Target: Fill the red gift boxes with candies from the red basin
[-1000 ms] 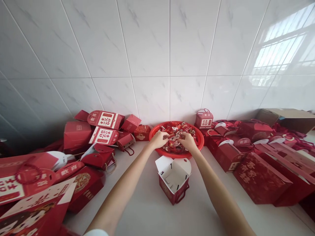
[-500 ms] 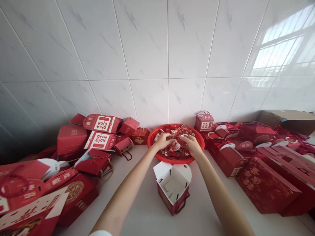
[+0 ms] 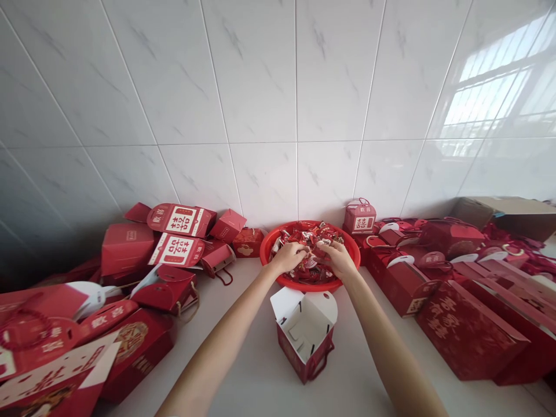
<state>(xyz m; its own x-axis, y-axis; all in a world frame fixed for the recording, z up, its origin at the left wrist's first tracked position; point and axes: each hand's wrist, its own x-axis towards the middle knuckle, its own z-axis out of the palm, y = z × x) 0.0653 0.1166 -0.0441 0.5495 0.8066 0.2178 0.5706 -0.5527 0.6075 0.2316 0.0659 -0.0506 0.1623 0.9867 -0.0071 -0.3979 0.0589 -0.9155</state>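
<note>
Over the red basin, the left hand has come nearer its middle, closer to the right hand

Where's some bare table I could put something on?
Bare tabletop shows between the left arm and the left boxes, in front of the open box, and between the right arm and right boxes. It's crowded at both sides and beside the red basin.

Left arm: bare, stretched forward, slanting inward
Right arm: bare, stretched forward, slanting inward as well
Left hand: fingers bent, pointing inward
Right hand: fingers bent, near the left hand's, a small gap between
</note>
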